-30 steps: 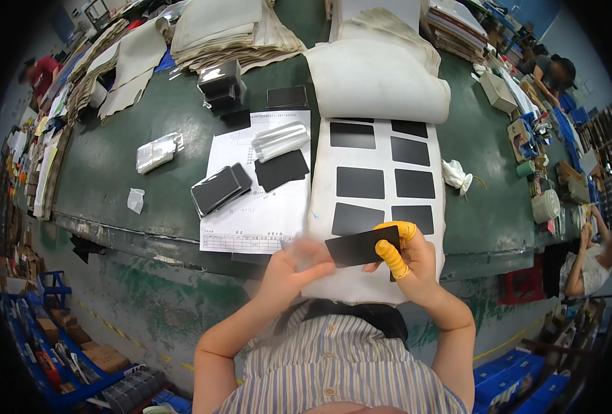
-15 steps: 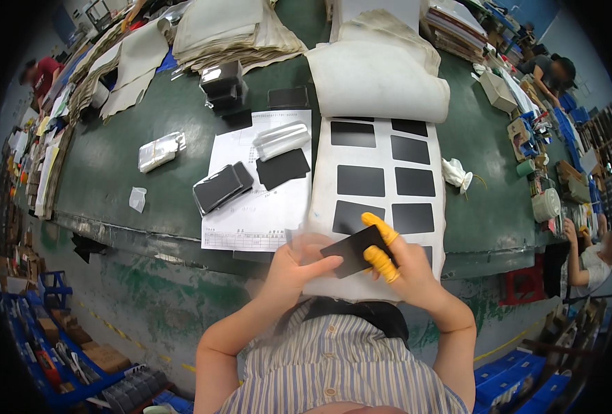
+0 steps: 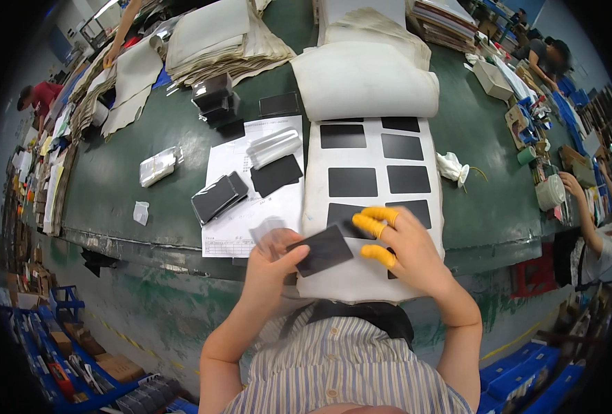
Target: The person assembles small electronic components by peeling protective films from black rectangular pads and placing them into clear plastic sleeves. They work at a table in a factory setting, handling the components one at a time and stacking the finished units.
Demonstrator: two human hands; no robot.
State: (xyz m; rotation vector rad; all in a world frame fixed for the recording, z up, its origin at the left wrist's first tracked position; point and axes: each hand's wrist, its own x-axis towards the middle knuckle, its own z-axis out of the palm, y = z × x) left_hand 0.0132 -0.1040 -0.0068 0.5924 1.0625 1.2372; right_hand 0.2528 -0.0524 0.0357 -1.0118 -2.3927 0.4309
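My left hand (image 3: 273,265) pinches a thin black card (image 3: 326,252), tilted, above the near edge of a white sheet (image 3: 314,200). A translucent, blurred piece of clear plastic (image 3: 264,231) shows at the same hand's fingers. To the card's right is my right hand (image 3: 406,248), yellow finger cots on its fingers, which are spread with nothing between them. It hovers over the black cards laid in two columns on the sheet, such as one black card (image 3: 352,182). Whether a fingertip touches the laid card beneath it, I cannot tell.
Left of the sheet, a printed form (image 3: 233,238) carries clear-wrapped black cards (image 3: 216,199), loose black cards (image 3: 277,176) and a clear plastic bundle (image 3: 275,146). Stacked dark packs (image 3: 214,100) stand behind. A rolled-back sheet (image 3: 368,81) covers the far end. A co-worker (image 3: 585,228) sits at right.
My right hand has let go of the card and moved slightly away, its fingers spreading. My left hand has shifted left with the card.
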